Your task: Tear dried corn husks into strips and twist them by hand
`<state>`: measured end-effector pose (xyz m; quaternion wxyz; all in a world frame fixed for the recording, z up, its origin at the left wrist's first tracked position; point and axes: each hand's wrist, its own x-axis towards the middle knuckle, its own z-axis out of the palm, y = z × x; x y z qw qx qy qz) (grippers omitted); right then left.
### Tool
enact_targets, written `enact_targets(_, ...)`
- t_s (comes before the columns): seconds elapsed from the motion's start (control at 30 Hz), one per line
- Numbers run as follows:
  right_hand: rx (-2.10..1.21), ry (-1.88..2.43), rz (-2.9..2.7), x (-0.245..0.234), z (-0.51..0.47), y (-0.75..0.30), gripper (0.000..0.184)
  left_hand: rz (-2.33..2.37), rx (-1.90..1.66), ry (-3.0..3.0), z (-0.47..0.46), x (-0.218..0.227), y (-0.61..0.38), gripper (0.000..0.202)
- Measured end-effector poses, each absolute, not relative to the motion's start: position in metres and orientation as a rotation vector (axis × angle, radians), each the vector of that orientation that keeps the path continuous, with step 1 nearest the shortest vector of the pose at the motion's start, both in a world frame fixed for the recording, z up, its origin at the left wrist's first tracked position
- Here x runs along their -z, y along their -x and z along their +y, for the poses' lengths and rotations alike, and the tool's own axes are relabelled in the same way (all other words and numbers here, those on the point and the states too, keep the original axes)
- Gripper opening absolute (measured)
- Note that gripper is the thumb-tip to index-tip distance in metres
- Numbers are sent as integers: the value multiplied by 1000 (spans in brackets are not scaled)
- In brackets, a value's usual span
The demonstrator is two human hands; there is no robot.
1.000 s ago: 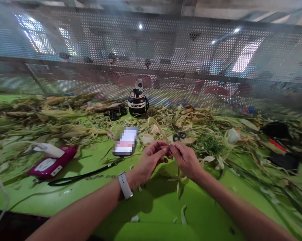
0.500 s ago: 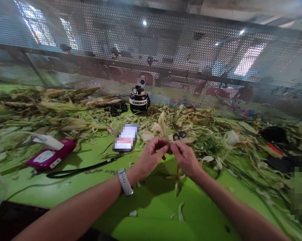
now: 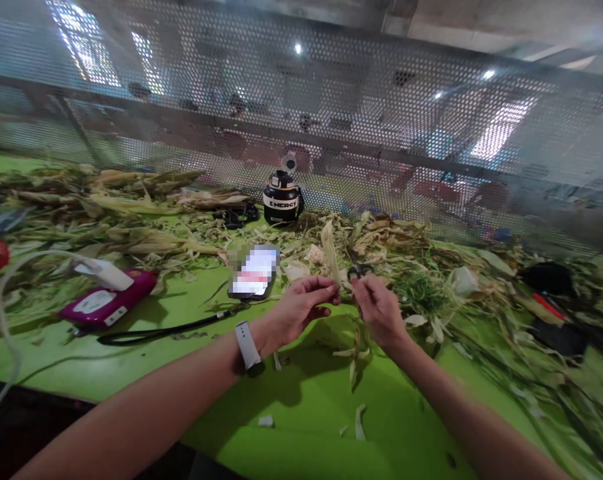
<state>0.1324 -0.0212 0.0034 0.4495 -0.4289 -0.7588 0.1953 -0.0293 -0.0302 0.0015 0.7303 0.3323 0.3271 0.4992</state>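
Note:
A pale dried corn husk (image 3: 329, 250) stands upright in the fingertips of my left hand (image 3: 301, 303), pinched at its lower end. Just to the right is my right hand (image 3: 376, 307), apart from the husk, thumb and fingers pressed together; what lies between them, if anything, is too small to make out. Black-handled scissors (image 3: 360, 271) are right behind my right fingertips, and I cannot tell whether they touch. Below the hands, a few narrow husk strips (image 3: 353, 367) show against the green table (image 3: 301, 427).
Heaps of dry husks (image 3: 146, 200) spread along the back and both sides. A phone (image 3: 254, 272) with a black strap lies left of the hands. Further left is a magenta power box (image 3: 109, 300) with a white cable. A black bottle (image 3: 281, 200) stands before the perforated metal screen (image 3: 331, 133).
My right hand has parted from the husk and moved slightly right, up to the scissors. My left hand keeps the husk. The view has shifted a little, bringing a red handle in at far left.

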Motion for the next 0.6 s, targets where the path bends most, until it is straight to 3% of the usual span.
enact_targets(0.1, -464, 943, -1854, -1, -16, -137, 10, 709, -1095, -665, -29, -3, 31, 23)
enact_targets(0.27, -426, 822, -1979, 3, -14, -138, 4, 690, -1063, -580, -32, -6, 31, 21)
enact_targets(0.6, -87, 749, -2168, 4, -11, -142, 7, 631, -989, -496, -33, -2, 28, 11)
